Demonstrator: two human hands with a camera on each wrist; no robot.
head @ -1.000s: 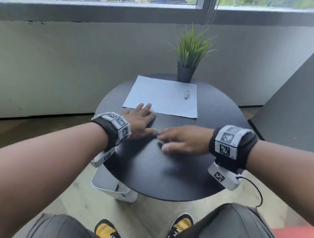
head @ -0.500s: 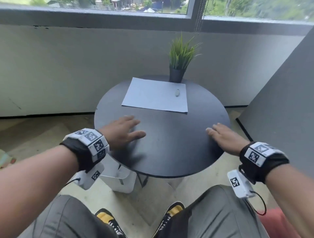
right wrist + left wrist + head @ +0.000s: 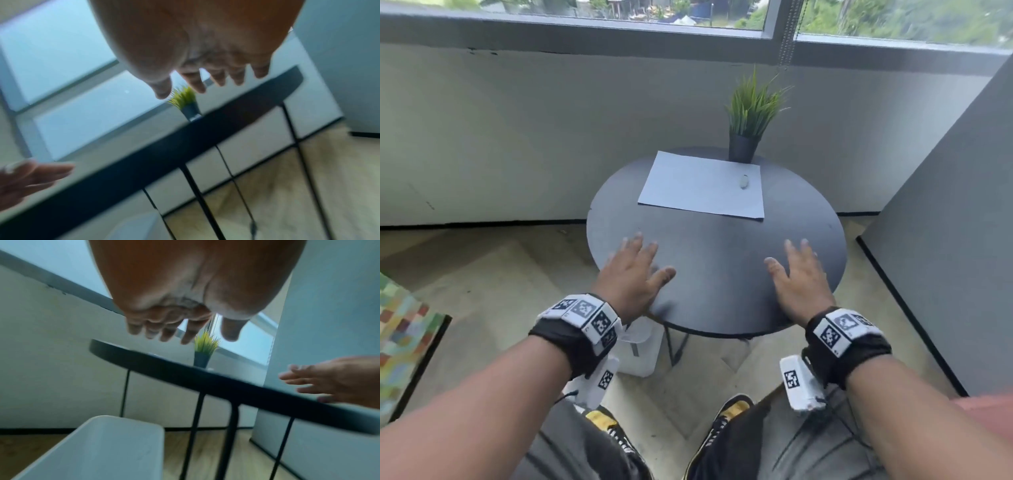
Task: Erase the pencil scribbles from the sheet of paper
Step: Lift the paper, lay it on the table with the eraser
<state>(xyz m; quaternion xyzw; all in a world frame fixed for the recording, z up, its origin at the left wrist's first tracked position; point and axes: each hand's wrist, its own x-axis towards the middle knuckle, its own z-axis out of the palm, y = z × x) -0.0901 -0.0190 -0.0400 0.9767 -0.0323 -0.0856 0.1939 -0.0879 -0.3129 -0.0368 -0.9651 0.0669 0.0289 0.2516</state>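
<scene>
A white sheet of paper (image 3: 702,186) lies flat on the far half of a round dark table (image 3: 722,291). A small grey eraser (image 3: 744,181) rests on the sheet near its right edge. I can make out no pencil marks on the paper from here. My left hand (image 3: 640,263) hovers over the table's near left edge, fingers spread and empty. My right hand (image 3: 792,267) hovers over the near right edge, also spread and empty. Both are well short of the paper. The wrist views show the left hand (image 3: 185,331) and right hand (image 3: 197,81) above the table rim, blurred.
A potted green plant (image 3: 751,116) stands at the table's back edge, just behind the paper. A white bin (image 3: 115,451) sits on the floor under the table's left side. A grey partition (image 3: 945,240) rises on the right. My knees and shoes are below the table.
Both hands have drawn back from the table's middle, where they met, to its near edge and spread apart. The view has pulled back from the table.
</scene>
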